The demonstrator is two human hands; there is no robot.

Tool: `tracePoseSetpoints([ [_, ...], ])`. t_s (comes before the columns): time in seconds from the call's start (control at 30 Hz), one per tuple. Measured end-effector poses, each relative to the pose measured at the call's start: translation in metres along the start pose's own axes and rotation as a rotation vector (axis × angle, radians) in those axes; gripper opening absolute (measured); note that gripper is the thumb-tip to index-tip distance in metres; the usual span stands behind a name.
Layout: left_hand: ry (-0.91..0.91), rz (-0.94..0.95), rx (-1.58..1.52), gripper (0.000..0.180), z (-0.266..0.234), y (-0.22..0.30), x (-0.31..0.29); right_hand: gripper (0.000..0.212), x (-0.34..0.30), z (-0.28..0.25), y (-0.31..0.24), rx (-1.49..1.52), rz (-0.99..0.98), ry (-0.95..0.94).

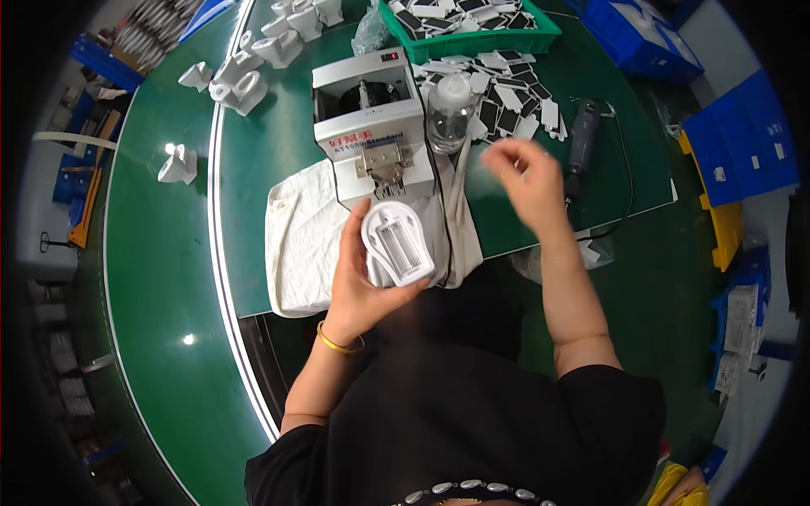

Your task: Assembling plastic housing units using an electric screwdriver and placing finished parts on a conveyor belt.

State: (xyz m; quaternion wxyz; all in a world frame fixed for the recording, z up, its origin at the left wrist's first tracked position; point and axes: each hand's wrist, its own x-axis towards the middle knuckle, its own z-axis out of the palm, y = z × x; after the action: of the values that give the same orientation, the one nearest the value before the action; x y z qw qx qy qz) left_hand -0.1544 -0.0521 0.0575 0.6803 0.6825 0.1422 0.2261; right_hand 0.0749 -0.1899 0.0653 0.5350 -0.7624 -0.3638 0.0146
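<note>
My left hand (364, 282) is closed round a white plastic housing (399, 244), rounded at the top, with an open battery compartment facing up. The housing is just in front of a grey tabletop machine (371, 126) with metal fittings low on its front. To the right, my right hand (527, 173) is raised over the table, its fingers curled together and slightly blurred. Whatever they pinch, if anything, cannot be made out. Just beyond that hand lies a loose pile of small white and black rectangular covers (510, 97).
A clear bottle (450, 118) stands beside the machine. A white cloth (299, 244) lies under it. At the right is a dark corded power tool (582, 139). Several white housings (240, 91) stand at the far left. A green tray (481, 44) holds more covers.
</note>
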Motion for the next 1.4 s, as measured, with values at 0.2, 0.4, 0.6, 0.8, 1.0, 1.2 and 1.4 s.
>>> tracePoseSetpoints([
  [0.2,-0.088,-0.148,-0.165,0.112,-0.004,-0.001,-0.013,0.053,0.063,0.020,0.056,-0.746,-0.140,-0.173],
  [0.4,-0.216,-0.232,-0.419,0.110,-0.007,-0.002,-0.014,0.046,0.054,0.026,0.067,-0.866,-0.085,-0.264],
  [0.6,-0.269,-0.263,-0.539,0.115,-0.012,0.000,-0.013,0.024,0.065,0.025,0.067,-0.630,-0.242,-0.024],
  [0.8,-0.298,-0.259,-0.504,0.113,-0.013,-0.004,-0.007,0.020,0.080,0.011,0.080,-0.551,-0.155,0.115],
  [1.0,-0.313,-0.260,-0.539,0.112,-0.016,-0.011,-0.007,0.023,0.081,0.004,0.077,-0.469,-0.041,0.146],
  [1.2,-0.312,-0.223,-0.497,0.111,-0.017,-0.012,-0.010,0.027,0.077,0.008,0.062,-0.381,0.293,0.111],
  [1.4,-0.307,-0.231,-0.515,0.111,-0.021,-0.011,-0.008,0.024,0.068,-0.003,0.040,0.063,0.117,0.183],
])
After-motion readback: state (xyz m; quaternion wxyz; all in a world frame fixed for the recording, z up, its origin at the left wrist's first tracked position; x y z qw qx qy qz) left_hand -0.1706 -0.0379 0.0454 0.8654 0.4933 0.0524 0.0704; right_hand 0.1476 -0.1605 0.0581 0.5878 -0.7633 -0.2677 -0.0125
